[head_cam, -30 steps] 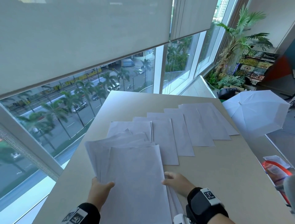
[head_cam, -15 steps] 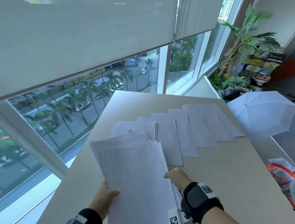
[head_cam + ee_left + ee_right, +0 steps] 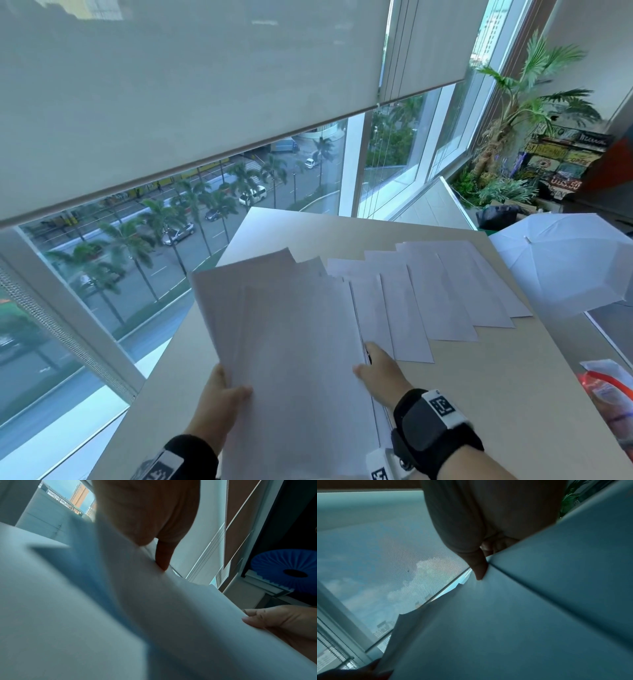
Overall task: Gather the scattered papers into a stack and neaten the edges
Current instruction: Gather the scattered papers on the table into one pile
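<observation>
I hold a loose bundle of white paper sheets (image 3: 291,335), tilted up off the beige table (image 3: 479,394), its top corners fanned out unevenly. My left hand (image 3: 222,394) grips the bundle's left edge, thumb on top; the left wrist view shows that thumb (image 3: 163,559) pressing the sheets (image 3: 102,601). My right hand (image 3: 380,373) pinches the right edge, its fingers tucked under the paper; in the right wrist view its thumb (image 3: 479,568) lies on the sheet (image 3: 505,615). Several more white sheets (image 3: 438,294) lie overlapping in a row on the table to the right.
A window with a lowered roller blind (image 3: 171,102) runs along the table's far and left sides. A white umbrella (image 3: 568,267) stands open beyond the right edge. An orange and white packet (image 3: 609,387) lies at the right edge. Potted plants (image 3: 507,144) stand in the far corner.
Both hands have raised the bundle off the table and tilted its top edge up and away; it now covers the nearest sheets of the row. The view has shifted slightly.
</observation>
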